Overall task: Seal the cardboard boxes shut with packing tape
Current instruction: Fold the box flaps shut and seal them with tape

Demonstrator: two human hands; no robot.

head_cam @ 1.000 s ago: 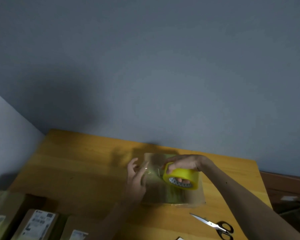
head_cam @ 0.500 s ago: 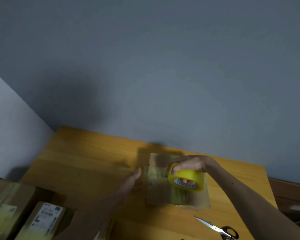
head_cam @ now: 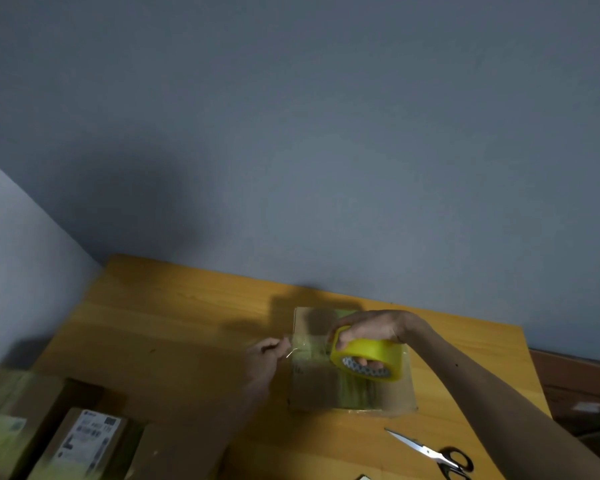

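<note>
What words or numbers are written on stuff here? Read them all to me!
Box label at bottom left: print and barcodes, too blurred to read.
Inner ring of the yellow tape roll: printed pattern, too blurred to read.
Nothing here can be read.

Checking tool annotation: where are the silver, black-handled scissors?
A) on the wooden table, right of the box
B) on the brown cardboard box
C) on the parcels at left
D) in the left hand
A: the silver, black-handled scissors lie on the orange wooden table, apart from the brown cardboard box.
</note>
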